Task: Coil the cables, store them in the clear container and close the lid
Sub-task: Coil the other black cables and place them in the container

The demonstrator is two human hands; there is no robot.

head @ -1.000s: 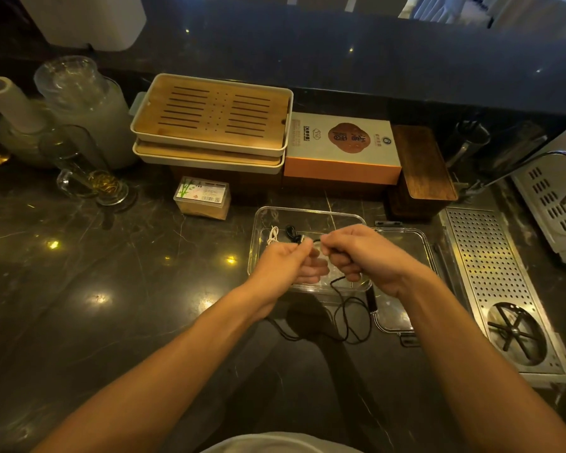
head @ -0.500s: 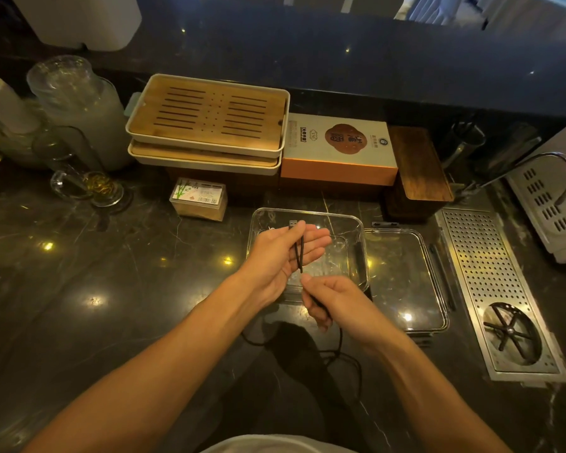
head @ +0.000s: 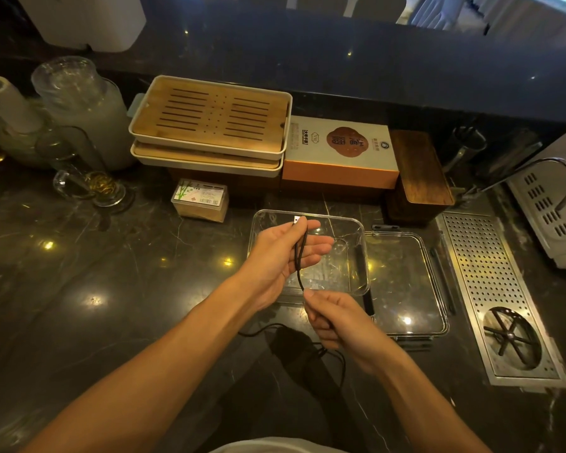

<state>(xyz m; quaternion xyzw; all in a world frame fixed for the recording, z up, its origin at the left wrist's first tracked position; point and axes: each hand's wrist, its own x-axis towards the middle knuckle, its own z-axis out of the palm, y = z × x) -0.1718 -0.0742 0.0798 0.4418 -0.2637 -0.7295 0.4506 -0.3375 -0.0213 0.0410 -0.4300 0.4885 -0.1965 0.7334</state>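
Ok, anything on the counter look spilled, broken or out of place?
Nothing stands out. The black cable runs from the left hand to the right hand, its slack loose on the counter. The clear container sits upright, its lid flat beside it.

A black cable (head: 299, 256) crosses the left hand's fingers (head: 314, 248); beyond them sit a clear container (head: 356, 223) and orange-sided box (head: 340, 174).
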